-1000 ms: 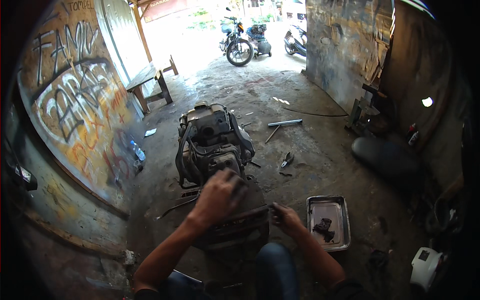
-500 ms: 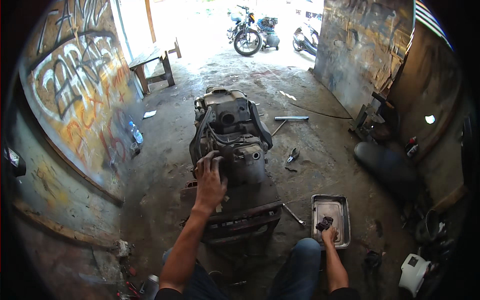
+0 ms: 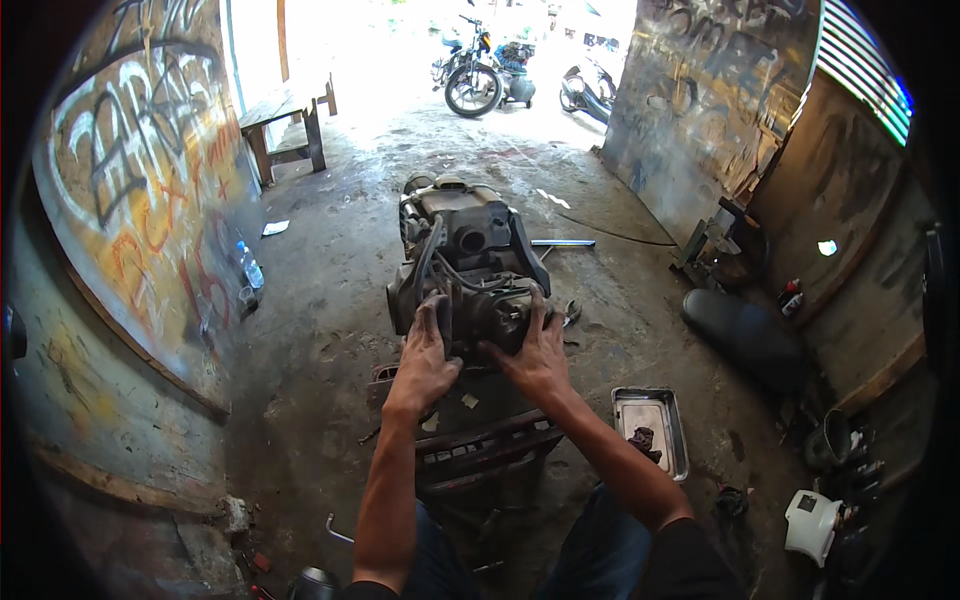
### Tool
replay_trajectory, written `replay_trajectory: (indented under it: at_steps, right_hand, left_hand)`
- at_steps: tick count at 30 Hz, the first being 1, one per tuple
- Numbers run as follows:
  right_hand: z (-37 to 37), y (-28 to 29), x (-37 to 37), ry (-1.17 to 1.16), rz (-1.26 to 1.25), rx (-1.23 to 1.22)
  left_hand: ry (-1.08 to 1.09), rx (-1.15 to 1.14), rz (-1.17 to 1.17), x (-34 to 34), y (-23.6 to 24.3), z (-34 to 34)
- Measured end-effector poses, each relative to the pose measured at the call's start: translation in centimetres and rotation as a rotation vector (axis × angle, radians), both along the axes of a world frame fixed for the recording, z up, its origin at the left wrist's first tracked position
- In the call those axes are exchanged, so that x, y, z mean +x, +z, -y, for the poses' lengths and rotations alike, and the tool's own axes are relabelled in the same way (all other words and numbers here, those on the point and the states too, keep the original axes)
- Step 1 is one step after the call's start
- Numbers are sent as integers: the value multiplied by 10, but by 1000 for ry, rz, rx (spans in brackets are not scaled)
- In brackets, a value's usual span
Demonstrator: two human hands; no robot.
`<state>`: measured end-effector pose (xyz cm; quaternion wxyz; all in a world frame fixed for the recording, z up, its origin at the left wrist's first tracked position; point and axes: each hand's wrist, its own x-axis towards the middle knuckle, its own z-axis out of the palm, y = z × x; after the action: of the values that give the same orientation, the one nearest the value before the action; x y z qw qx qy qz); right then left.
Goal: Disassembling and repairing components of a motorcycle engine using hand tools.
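Note:
A dirty motorcycle engine (image 3: 472, 215) rests on a low wooden stand (image 3: 490, 440) in front of me. My left hand (image 3: 425, 360) is pressed against the left side of its near end, fingers pointing forward and thumb toward the middle. Opposite it, my right hand (image 3: 538, 362) grips the right side of the same end, thumb inward. Between them the dark near face of the engine shows only in part, and the palms' contact is hidden. To the right, a crumpled dark rag (image 3: 643, 440) lies in a metal tray (image 3: 676, 425).
Pliers (image 3: 572, 314) and a T-handle wrench (image 3: 565, 243) lie on the floor beyond my right hand. A black motorcycle seat (image 3: 745, 325) and a white plastic part (image 3: 810, 525) are at the right. A water bottle (image 3: 249, 265) stands by the left wall; motorcycles (image 3: 472, 85) are outside.
My right hand has let go of the rag in the tray and moved up-left to the engine's right side. My left hand stays at the engine's left side. The view has shifted slightly.

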<state>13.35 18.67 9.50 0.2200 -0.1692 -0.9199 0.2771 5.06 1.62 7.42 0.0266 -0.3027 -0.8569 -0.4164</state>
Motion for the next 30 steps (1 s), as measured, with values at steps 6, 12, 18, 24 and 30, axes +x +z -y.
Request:
replay_trajectory:
  at_steps: [6,12,18,24,30]
  right_hand:
    - [0,-16,-5,-110,14,138]
    - [-7,-11,-5,-9,42,146]
    - [-15,-12,-3,70,14,142]
    - [-12,-9,-1,61,29,114]
    - [-11,-8,-2,27,37,107]
  left_hand:
    - [-23,-18,-16,-2,-3,16]
    - [75,-80,-66,5,-7,5]
    - [40,-43,2,0,-5,14]
    - [27,-26,-16,4,-1,15]
    - [146,-13,-22,21,16,2]
